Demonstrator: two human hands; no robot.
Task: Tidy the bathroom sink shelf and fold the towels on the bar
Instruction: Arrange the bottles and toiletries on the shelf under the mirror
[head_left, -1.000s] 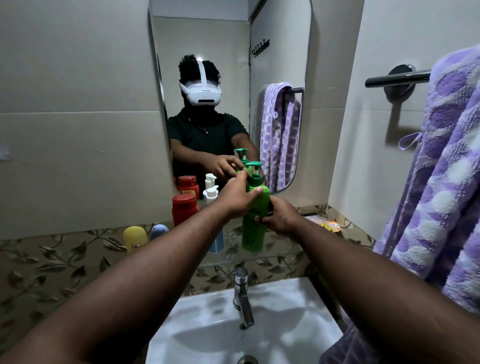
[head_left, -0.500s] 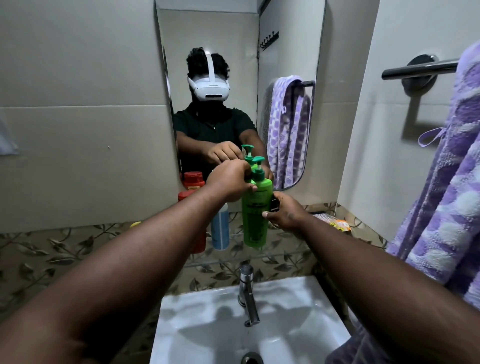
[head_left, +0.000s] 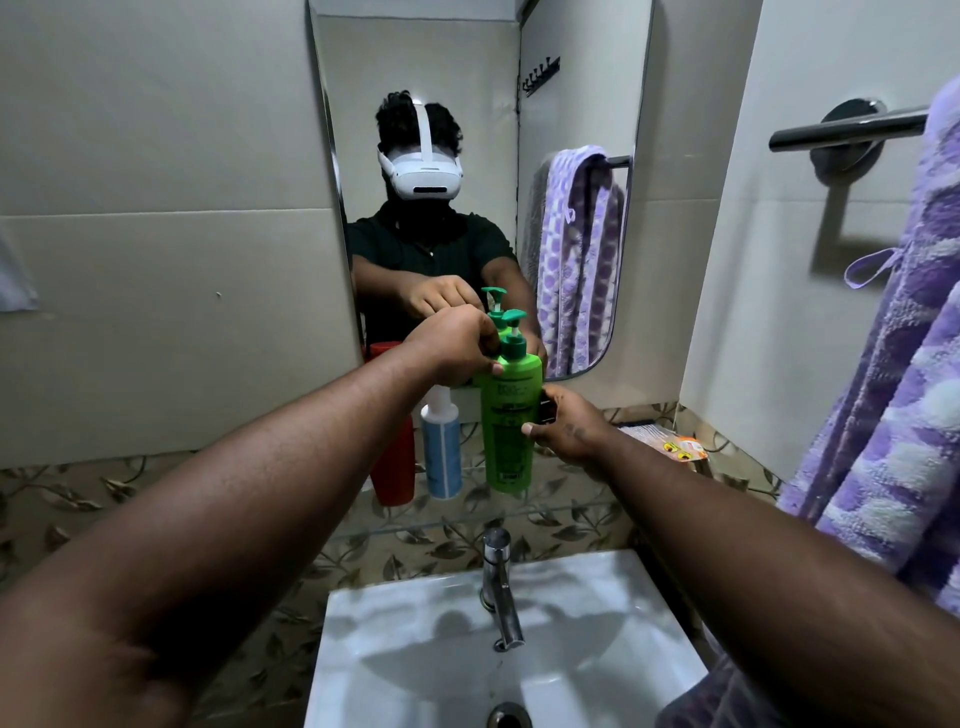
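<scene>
Currently, my left hand (head_left: 457, 344) curls round the shoulder of the green pump bottle (head_left: 508, 436); my right hand (head_left: 569, 427) grips its body. It stands upright, just right of the blue bottle (head_left: 441, 460).

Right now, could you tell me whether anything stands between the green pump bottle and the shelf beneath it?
Nothing visible does. The green pump bottle, held by the left hand at its neck and the right hand at its side, has bare shelf below; the blue bottle stands beside it.
</scene>
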